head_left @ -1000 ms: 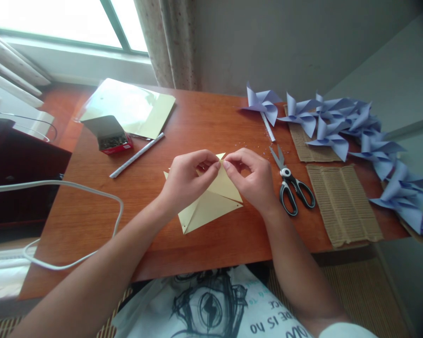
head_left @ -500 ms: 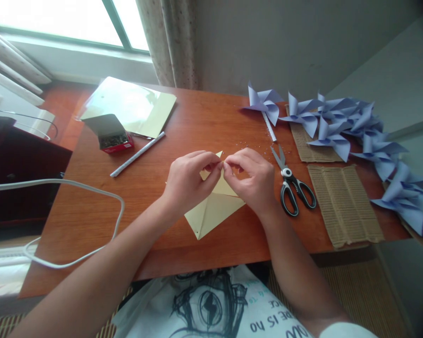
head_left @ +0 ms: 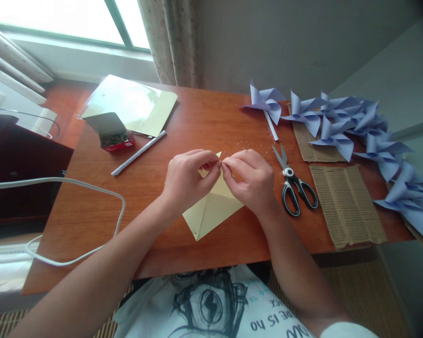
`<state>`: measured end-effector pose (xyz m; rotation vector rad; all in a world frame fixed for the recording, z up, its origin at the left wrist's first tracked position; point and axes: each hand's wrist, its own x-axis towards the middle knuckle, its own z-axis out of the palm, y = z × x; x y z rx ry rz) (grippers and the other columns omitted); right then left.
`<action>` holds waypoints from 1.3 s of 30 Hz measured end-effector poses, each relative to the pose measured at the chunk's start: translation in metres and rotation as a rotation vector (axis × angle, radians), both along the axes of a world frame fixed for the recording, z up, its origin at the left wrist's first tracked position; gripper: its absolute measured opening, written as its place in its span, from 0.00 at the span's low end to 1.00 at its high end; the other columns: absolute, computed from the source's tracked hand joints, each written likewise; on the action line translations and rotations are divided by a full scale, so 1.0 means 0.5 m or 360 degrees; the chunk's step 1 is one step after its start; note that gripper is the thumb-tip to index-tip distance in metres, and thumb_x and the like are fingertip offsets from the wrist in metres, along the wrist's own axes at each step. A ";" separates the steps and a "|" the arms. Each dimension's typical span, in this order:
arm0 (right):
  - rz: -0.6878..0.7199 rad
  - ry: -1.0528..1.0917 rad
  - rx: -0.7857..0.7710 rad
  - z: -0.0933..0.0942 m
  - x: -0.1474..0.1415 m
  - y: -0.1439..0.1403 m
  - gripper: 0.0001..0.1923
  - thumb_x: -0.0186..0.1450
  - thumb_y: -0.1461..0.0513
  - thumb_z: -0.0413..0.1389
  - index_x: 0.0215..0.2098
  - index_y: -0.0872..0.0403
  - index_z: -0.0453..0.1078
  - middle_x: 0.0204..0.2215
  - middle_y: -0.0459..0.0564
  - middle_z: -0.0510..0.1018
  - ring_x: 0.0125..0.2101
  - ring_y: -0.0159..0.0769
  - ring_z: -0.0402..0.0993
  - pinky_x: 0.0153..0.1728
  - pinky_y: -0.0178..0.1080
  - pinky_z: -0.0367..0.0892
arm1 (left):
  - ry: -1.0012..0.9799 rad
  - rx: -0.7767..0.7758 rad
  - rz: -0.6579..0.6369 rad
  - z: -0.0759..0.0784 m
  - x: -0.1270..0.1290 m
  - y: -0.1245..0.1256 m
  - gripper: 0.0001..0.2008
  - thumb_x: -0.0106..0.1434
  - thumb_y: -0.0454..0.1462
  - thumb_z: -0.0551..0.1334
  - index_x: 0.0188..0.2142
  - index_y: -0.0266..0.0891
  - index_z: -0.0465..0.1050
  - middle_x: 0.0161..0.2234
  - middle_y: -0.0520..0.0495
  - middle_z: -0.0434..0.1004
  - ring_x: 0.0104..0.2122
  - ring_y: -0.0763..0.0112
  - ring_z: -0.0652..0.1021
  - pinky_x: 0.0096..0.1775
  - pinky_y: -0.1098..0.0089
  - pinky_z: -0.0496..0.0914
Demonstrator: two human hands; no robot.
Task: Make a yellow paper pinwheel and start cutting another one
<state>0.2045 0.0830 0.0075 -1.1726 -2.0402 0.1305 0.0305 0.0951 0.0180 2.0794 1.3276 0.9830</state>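
Note:
A pale yellow square of paper (head_left: 213, 211) lies on the table below my hands, with crease or cut lines and a small dark dot at its near corner. Over its far part, my left hand (head_left: 193, 176) pinches with thumb and forefinger. Facing it, my right hand (head_left: 250, 176) also pinches, and the fingertips of both hands meet. Whatever is between them is too small to make out. Scissors (head_left: 289, 180) with black-and-white handles lie open just right of my right hand.
Several purple paper pinwheels (head_left: 333, 138) line the right side, some over corrugated cardboard (head_left: 347, 206). One has a white stick (head_left: 270, 126). On the left are a red box of small metal pieces (head_left: 116, 141), a rolled paper stick (head_left: 138, 153), yellow sheets in plastic (head_left: 127, 103) and a white cable (head_left: 121, 206).
Both hands stay pinched together over the yellow paper, with only slight finger movement. The whole view has shifted a little.

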 end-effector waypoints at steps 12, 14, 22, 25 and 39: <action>-0.0186 -0.0071 0.0064 -0.004 -0.007 0.001 0.08 0.70 0.64 0.54 0.33 0.51 0.72 0.29 0.49 0.77 0.33 0.38 0.71 0.38 0.40 0.67 | -0.0029 0.0120 0.0035 -0.013 0.009 -0.003 0.06 0.63 0.33 0.61 0.31 0.38 0.76 0.28 0.50 0.80 0.28 0.71 0.78 0.33 0.71 0.69; -0.0202 -0.0132 0.0116 -0.008 -0.009 0.001 0.08 0.70 0.64 0.54 0.33 0.51 0.72 0.30 0.49 0.78 0.34 0.39 0.72 0.38 0.40 0.67 | 0.0045 0.0172 0.0055 -0.015 0.010 -0.005 0.06 0.64 0.34 0.61 0.31 0.39 0.77 0.28 0.50 0.80 0.29 0.70 0.78 0.33 0.71 0.69; -0.0196 -0.0103 0.0154 -0.013 -0.018 -0.004 0.06 0.70 0.64 0.55 0.37 0.52 0.74 0.32 0.51 0.80 0.34 0.40 0.73 0.39 0.41 0.68 | 0.0354 0.0403 0.0167 -0.018 0.013 -0.011 0.09 0.67 0.35 0.58 0.33 0.39 0.78 0.30 0.47 0.81 0.31 0.65 0.79 0.35 0.67 0.69; -0.0140 -0.0018 0.0086 -0.007 -0.020 -0.006 0.06 0.70 0.65 0.55 0.39 0.52 0.75 0.33 0.52 0.80 0.36 0.41 0.74 0.40 0.43 0.69 | 0.0354 0.0358 0.0200 -0.016 0.012 -0.011 0.10 0.66 0.35 0.58 0.32 0.39 0.77 0.30 0.47 0.81 0.31 0.65 0.79 0.34 0.67 0.68; 0.0235 0.1564 -0.1344 0.016 0.013 0.007 0.04 0.64 0.58 0.65 0.35 0.49 0.81 0.30 0.44 0.81 0.32 0.34 0.76 0.36 0.37 0.72 | -0.0662 -0.0384 -0.0102 0.007 0.010 -0.001 0.07 0.64 0.37 0.65 0.32 0.35 0.78 0.27 0.48 0.79 0.27 0.73 0.76 0.30 0.74 0.69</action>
